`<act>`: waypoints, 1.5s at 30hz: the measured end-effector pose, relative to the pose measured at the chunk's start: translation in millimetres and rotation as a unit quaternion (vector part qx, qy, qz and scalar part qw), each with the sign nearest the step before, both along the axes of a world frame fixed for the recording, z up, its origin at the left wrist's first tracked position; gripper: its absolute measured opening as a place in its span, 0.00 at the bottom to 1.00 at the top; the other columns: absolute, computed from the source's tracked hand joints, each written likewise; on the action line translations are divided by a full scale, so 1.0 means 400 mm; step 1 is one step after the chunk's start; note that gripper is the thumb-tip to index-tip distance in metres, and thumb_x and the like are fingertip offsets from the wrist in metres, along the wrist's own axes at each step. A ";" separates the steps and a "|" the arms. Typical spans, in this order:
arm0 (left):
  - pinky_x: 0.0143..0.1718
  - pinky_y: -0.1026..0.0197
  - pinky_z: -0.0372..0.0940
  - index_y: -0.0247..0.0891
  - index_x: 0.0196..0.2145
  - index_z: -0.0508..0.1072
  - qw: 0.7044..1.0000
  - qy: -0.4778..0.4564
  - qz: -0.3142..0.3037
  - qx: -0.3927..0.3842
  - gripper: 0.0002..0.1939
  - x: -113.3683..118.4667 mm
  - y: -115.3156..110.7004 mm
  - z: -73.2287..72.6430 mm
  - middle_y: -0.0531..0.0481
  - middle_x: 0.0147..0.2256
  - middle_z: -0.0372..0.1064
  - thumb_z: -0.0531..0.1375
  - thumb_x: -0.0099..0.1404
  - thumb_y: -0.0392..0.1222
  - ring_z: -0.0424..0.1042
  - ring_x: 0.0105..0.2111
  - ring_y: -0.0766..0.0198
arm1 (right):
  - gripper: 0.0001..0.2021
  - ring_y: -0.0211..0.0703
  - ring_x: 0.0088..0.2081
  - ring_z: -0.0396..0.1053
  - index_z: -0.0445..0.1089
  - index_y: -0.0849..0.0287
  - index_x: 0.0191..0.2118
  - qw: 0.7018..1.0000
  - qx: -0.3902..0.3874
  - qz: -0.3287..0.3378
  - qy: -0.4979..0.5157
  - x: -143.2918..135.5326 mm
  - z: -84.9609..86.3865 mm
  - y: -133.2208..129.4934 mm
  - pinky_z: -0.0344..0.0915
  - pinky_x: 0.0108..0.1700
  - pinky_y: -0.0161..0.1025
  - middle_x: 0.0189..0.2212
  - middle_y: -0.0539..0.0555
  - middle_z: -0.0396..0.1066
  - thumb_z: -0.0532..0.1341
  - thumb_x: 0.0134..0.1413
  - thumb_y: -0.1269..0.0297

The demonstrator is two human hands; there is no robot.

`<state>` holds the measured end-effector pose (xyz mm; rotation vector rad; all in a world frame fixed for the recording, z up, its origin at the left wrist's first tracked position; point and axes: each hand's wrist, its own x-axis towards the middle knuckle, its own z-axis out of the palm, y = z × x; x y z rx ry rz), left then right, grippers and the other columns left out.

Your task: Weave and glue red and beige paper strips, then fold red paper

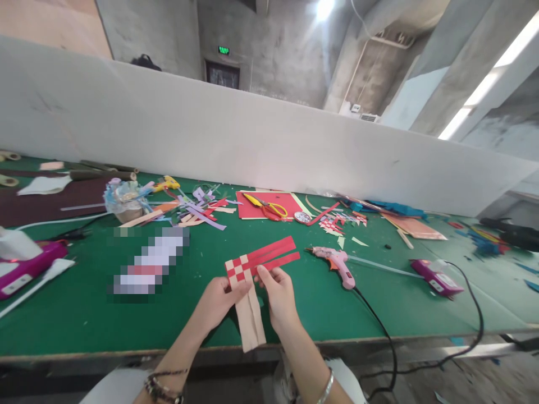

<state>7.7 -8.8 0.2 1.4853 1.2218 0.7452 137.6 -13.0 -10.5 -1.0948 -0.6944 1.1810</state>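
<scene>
Green tabletop (105,331), two hands (221,300) (280,293) holding one weave (238,269); one pink glue gun (332,257)

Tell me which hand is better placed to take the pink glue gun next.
Probably the right hand: the glue gun lies on that side, nearer to it. The left hand is farther away and holds the woven paper. The right touches the paper too.

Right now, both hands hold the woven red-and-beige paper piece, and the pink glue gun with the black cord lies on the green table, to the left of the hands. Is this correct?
Almost: the head view shows the pink glue gun lying to their right. The left hand and right hand do hold the woven paper piece.
</scene>
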 end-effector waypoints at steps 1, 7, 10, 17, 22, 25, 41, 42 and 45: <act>0.27 0.64 0.59 0.29 0.31 0.75 1.000 0.003 0.000 0.001 0.24 0.000 0.000 -0.001 0.48 0.27 0.74 0.56 0.53 0.57 0.69 0.27 0.57 | 0.16 0.31 0.21 0.59 0.66 0.61 0.18 1.000 -0.001 -0.001 0.004 0.001 0.000 0.000 0.56 0.26 0.31 0.16 0.47 0.66 0.66 0.33 0.53; 0.28 0.65 0.61 0.30 0.32 0.74 0.999 -0.010 0.030 0.037 0.23 -0.001 0.000 0.015 0.48 0.30 0.74 0.56 0.53 0.56 0.69 0.30 0.58 | 0.13 0.32 0.21 0.60 0.68 0.61 0.21 0.999 0.019 0.047 -0.014 0.007 0.011 -0.007 0.57 0.26 0.31 0.17 0.48 0.67 0.65 0.36 0.55; 0.26 0.65 0.60 0.31 0.29 0.74 0.995 0.002 0.072 0.073 0.22 -0.008 0.002 0.026 0.49 0.27 0.73 0.55 0.54 0.56 0.68 0.27 0.60 | 0.13 0.33 0.22 0.62 0.70 0.61 0.23 0.996 0.030 0.072 -0.032 0.002 0.015 -0.012 0.58 0.26 0.32 0.18 0.48 0.68 0.65 0.35 0.56; 0.22 0.67 0.55 0.33 0.21 0.70 0.996 0.026 0.052 0.071 0.19 -0.031 0.004 0.031 0.55 0.17 0.64 0.57 0.53 0.55 0.62 0.19 0.67 | 0.13 0.31 0.20 0.58 0.67 0.61 0.21 0.998 0.020 0.043 -0.035 0.012 0.016 -0.010 0.57 0.24 0.31 0.17 0.47 0.66 0.65 0.34 0.55; 0.29 0.64 0.61 0.33 0.34 0.74 0.996 0.015 0.053 0.071 0.22 -0.034 0.007 0.032 0.50 0.27 0.73 0.57 0.53 0.55 0.69 0.28 0.60 | 0.14 0.30 0.19 0.58 0.67 0.62 0.21 0.999 0.020 0.033 -0.039 0.036 0.014 -0.009 0.57 0.23 0.30 0.17 0.47 0.65 0.65 0.35 0.55; 0.32 0.63 0.62 0.33 0.33 0.76 0.996 0.016 0.040 0.076 0.23 -0.039 0.012 0.025 0.48 0.29 0.75 0.53 0.57 0.56 0.70 0.31 0.57 | 0.14 0.29 0.18 0.56 0.64 0.61 0.20 0.998 0.029 0.037 -0.031 0.041 0.010 -0.008 0.56 0.22 0.30 0.16 0.45 0.63 0.65 0.36 0.55; 0.28 0.66 0.61 0.35 0.29 0.74 0.994 0.056 0.022 0.092 0.20 -0.037 0.013 0.033 0.51 0.26 0.71 0.54 0.56 0.55 0.67 0.27 0.61 | 0.16 0.31 0.15 0.57 0.64 0.61 0.19 0.996 0.033 0.050 -0.064 0.030 0.004 0.001 0.56 0.19 0.32 0.14 0.47 0.63 0.64 0.38 0.52; 0.28 0.66 0.60 0.35 0.30 0.74 0.994 0.057 0.017 0.092 0.20 -0.037 0.013 0.032 0.51 0.26 0.72 0.54 0.56 0.55 0.68 0.27 0.62 | 0.16 0.31 0.15 0.57 0.64 0.61 0.19 0.997 0.030 0.046 -0.060 0.030 0.003 0.001 0.56 0.19 0.32 0.13 0.47 0.63 0.63 0.38 0.52; 0.29 0.66 0.60 0.36 0.33 0.74 0.994 0.061 -0.004 0.091 0.19 -0.040 0.014 0.028 0.52 0.28 0.72 0.55 0.55 0.55 0.68 0.28 0.62 | 0.16 0.31 0.15 0.57 0.64 0.61 0.19 0.998 0.023 0.037 -0.045 0.032 0.003 0.002 0.56 0.20 0.31 0.13 0.46 0.63 0.63 0.38 0.53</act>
